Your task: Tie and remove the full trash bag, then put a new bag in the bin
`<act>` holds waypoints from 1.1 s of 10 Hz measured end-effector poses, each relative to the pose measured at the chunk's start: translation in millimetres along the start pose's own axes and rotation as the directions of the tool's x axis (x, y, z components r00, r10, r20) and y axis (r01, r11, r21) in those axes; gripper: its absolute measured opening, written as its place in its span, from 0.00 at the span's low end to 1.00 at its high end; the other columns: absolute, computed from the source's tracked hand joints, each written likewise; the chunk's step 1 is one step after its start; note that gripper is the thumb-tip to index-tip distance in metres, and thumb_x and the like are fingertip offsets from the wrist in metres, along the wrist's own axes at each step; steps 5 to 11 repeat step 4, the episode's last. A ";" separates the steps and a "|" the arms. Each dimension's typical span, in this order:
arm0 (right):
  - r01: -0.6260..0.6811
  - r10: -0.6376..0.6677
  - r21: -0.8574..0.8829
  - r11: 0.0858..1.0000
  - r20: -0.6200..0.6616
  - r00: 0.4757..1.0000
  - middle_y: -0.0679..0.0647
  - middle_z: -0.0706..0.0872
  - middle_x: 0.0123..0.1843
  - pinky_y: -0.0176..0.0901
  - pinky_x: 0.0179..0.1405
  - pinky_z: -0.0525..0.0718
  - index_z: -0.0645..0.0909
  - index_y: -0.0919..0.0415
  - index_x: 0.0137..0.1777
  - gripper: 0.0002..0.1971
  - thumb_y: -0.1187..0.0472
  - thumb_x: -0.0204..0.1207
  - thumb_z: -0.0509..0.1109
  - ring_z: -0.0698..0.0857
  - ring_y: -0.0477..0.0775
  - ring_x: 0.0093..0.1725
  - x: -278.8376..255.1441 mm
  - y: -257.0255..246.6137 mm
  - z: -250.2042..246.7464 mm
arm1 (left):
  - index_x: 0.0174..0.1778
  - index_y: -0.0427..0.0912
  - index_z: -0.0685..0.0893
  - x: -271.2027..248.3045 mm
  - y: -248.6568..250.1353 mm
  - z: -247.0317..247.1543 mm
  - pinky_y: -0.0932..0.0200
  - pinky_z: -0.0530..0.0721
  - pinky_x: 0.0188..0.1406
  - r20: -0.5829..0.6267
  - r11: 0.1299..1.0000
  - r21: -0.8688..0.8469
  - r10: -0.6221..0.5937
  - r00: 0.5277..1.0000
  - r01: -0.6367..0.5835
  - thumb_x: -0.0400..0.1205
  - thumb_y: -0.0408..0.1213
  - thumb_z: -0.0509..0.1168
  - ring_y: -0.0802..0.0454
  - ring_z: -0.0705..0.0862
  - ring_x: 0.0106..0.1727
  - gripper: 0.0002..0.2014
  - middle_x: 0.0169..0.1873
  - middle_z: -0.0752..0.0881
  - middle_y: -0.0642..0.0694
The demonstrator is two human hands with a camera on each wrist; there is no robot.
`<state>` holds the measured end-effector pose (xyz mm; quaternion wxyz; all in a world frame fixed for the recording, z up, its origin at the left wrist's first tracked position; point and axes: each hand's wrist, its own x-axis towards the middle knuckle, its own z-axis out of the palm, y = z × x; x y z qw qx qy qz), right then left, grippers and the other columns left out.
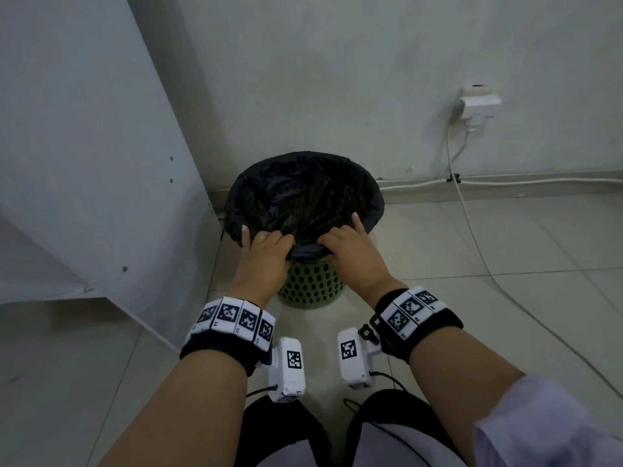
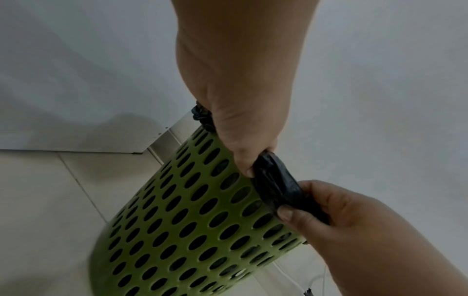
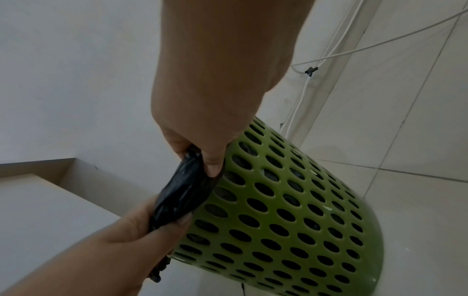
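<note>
From my head, I look down at the green bin [image 1: 312,284] standing on the tiled floor [image 1: 505,251] by the wall, beside a white cabinet [image 1: 84,163]. The black bag [image 1: 303,197] lines it, its edge folded over the rim and hiding most of the green wall. My left hand [image 1: 264,252] and my right hand [image 1: 352,246] sit side by side on the near rim, fingers curled over the plastic; the fingertips are hidden under the fold. The bag's inside is too dark to make out. A white cable [image 1: 472,224] trails across the floor from a wall plug [image 1: 478,102].

From my left wrist, my left hand [image 2: 243,124] pinches a rolled strip of the bag [image 2: 276,182] against the bin [image 2: 190,230], and my right hand [image 2: 354,230] grips the same strip lower down. The bin's base is cut off.

From my right wrist, my right hand [image 3: 212,124] pinches the bag [image 3: 182,192] at the rim of the bin [image 3: 291,210], while my left hand [image 3: 121,250] clamps it below; my fingers are mostly hidden behind the plastic.
</note>
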<state>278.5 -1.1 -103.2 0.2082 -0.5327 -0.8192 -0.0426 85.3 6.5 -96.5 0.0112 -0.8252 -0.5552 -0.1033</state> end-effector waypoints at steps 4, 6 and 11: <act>-0.089 0.088 0.103 0.991 0.021 0.996 0.53 0.60 0.84 0.63 0.81 0.46 0.64 0.44 0.81 0.39 0.58 0.70 0.74 0.55 0.58 0.84 -23.1 9.2 -11.9 | 0.80 0.62 0.63 -16.4 3.1 -0.2 0.34 0.38 0.79 -0.142 0.968 -0.239 0.048 0.989 -0.082 0.78 0.49 0.69 0.50 0.47 0.86 0.35 0.83 0.55 0.53; -0.089 0.088 0.103 0.991 0.021 0.996 0.53 0.60 0.84 0.63 0.81 0.46 0.64 0.44 0.81 0.39 0.58 0.70 0.74 0.55 0.58 0.84 -23.1 9.2 -11.9 | 0.80 0.62 0.63 -16.4 3.1 -0.2 0.34 0.38 0.79 -0.142 0.968 -0.239 0.048 0.989 -0.082 0.78 0.49 0.69 0.50 0.47 0.86 0.35 0.83 0.55 0.53; -0.089 0.088 0.103 0.991 0.021 0.996 0.53 0.60 0.84 0.63 0.81 0.46 0.64 0.44 0.81 0.39 0.58 0.70 0.74 0.55 0.58 0.84 -23.1 9.2 -11.9 | 0.80 0.62 0.63 -16.4 3.1 -0.2 0.34 0.38 0.79 -0.142 0.968 -0.239 0.048 0.989 -0.082 0.78 0.49 0.69 0.50 0.47 0.86 0.35 0.83 0.55 0.53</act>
